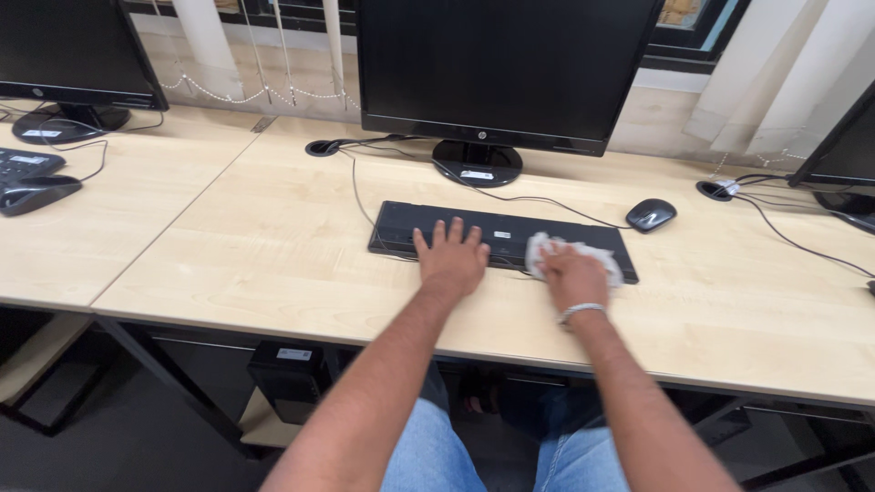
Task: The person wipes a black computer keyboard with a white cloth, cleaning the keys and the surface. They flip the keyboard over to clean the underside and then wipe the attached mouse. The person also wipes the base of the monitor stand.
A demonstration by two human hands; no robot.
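A black keyboard (pixel 401 224) lies flat on a light wooden desk (pixel 273 264), in front of a dark monitor (pixel 497 68). My left hand (pixel 449 258) rests palm down on the middle of the keyboard with its fingers spread. My right hand (pixel 572 272) presses a crumpled white cloth (pixel 597 253) onto the keyboard's right part; a thin bracelet circles that wrist. A black mouse (pixel 651 214) sits just beyond the keyboard's right end, apart from both hands.
Cables run from the monitor stand (pixel 477 164) across the desk. A second monitor (pixel 68 50), keyboard and mouse (pixel 36 191) stand on the left desk. Another screen's edge (pixel 843 146) shows at far right. A computer tower (pixel 290 374) sits under the desk by my knees.
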